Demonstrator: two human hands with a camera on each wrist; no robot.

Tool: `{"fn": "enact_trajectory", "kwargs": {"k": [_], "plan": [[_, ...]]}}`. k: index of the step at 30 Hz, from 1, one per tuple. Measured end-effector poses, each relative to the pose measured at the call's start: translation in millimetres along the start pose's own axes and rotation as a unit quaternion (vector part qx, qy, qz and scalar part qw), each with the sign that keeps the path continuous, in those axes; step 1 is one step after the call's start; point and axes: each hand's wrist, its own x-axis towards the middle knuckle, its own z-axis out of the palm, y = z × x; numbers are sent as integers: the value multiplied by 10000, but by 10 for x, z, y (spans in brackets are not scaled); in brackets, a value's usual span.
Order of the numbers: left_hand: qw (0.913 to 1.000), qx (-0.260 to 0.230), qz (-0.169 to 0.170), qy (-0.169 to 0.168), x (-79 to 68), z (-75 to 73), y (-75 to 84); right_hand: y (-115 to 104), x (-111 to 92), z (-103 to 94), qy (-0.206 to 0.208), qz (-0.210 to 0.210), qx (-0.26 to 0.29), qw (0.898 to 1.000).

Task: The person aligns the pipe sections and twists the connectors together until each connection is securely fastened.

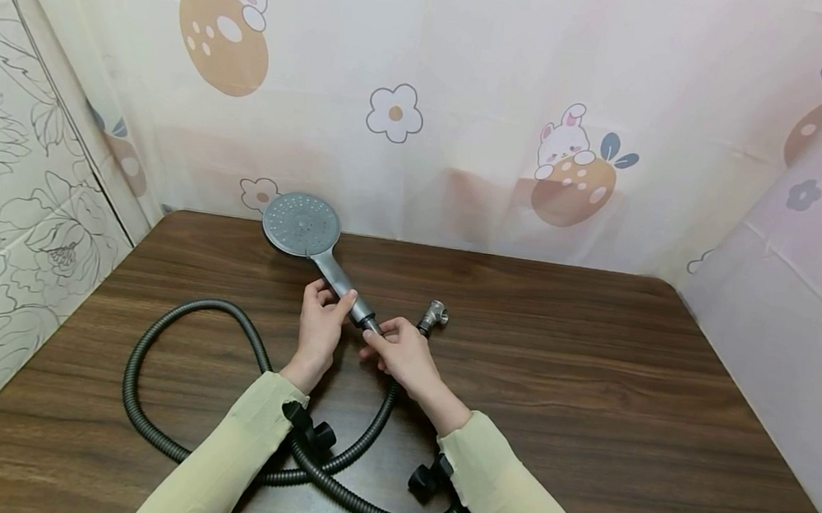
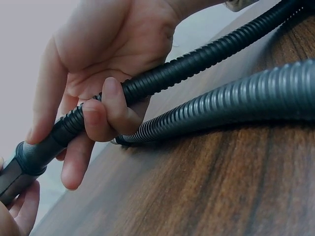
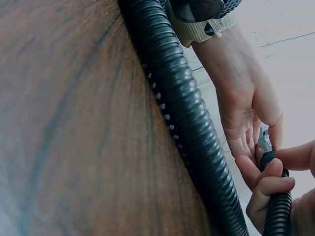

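Observation:
A grey handheld shower head (image 1: 301,225) lies slanted near the table's back edge, its round nozzle face turned up. My left hand (image 1: 320,326) holds its handle (image 1: 340,279) between thumb and fingers. Just below, my right hand (image 1: 404,359) pinches the connector at the handle's lower end. In the left wrist view, the right thumb presses this connector (image 2: 42,150) while curled fingers wrap the black ribbed hose (image 2: 182,73). The right wrist view shows the left hand (image 3: 241,93) farther along, at the handle. A metal elbow fitting (image 1: 436,315) sits at the hose's other end, beyond the right hand.
The hose (image 1: 135,379) loops widely over the left of the brown wooden table (image 1: 593,373) and crosses itself under the forearms. Behind the table hangs a patterned curtain (image 1: 474,64). Black wrist cameras (image 1: 423,482) are strapped at both cuffs, close to the hose.

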Motion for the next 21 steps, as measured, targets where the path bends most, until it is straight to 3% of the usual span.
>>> {"fn": "enact_trajectory", "kwargs": {"k": [21], "plan": [[10000,75,-24,-35,4,-13,-2,-19,7,11,-34,132,-32,9999]]}}
